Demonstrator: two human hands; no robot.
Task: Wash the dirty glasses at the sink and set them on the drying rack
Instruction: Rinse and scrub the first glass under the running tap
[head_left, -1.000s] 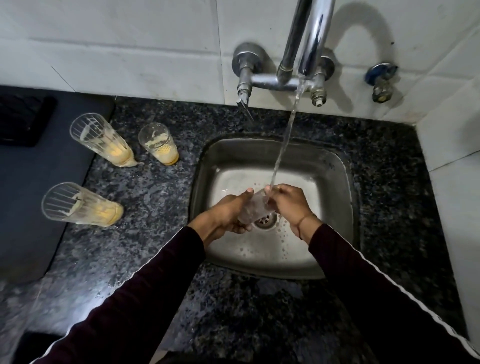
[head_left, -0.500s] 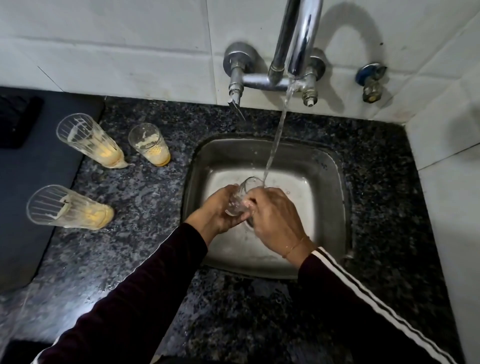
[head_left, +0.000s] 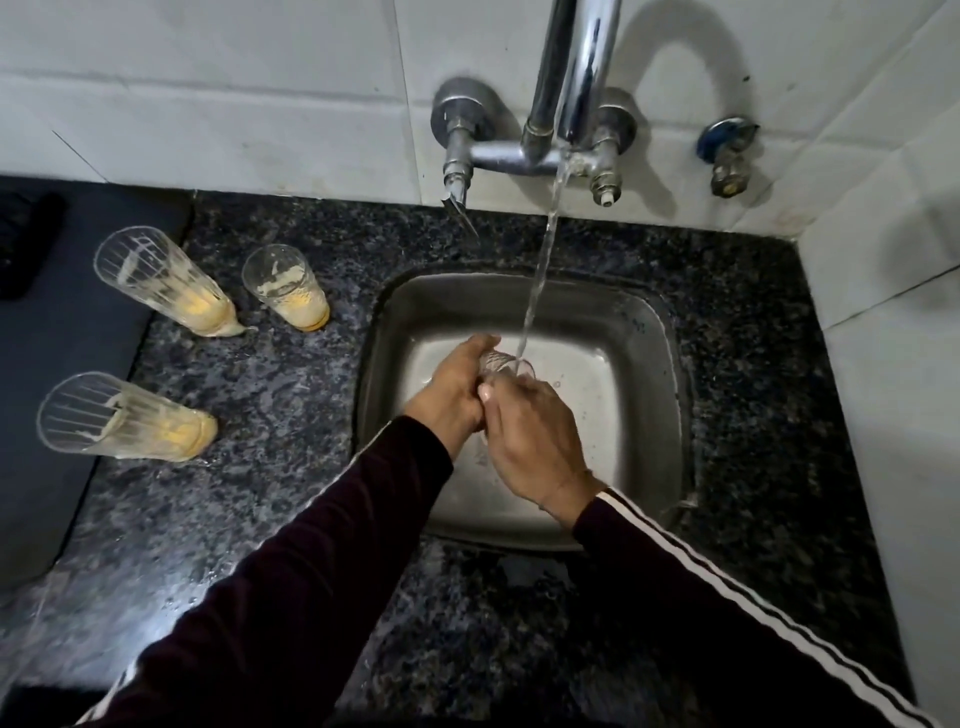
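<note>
A: What are the hands doing?

B: The left hand (head_left: 457, 395) is wrapped round a clear glass (head_left: 506, 362), fingers curled over its side. The right hand (head_left: 530, 431) sits just beside the left, touching it, thumb near the glass's lower part; its fingers are curled round the glass from the right, though most of the grip is hidden behind the back of the hand.

A: Where is the glass itself?

B: Between both hands, above the basin of the steel sink (head_left: 649, 415), its rim tilted up and away from the person. A stream of water (head_left: 540, 270) drops from the tap (head_left: 576, 78) above the hands and lands at the rim.

A: And round about?

B: To the left of the hands, on the speckled dark granite counter (head_left: 291, 415), stand three dirty glasses. The short glass (head_left: 288, 291) is nearest the sink, with yellow dregs and pale foam inside. Just left of it is a tall ribbed glass (head_left: 161, 280), with a yellow smear on the counter at its base. Nearer the person and farther left, another ribbed glass (head_left: 119, 418) has the same yellow residue at its bottom. Beyond them, far left, lies a dark mat (head_left: 47, 364). Behind the hands are white wall tiles (head_left: 208, 93), and to the right of the tap a small blue-capped valve (head_left: 727, 150). Both sleeves are dark; the right sleeve (head_left: 727, 613) carries white stripes.
</note>
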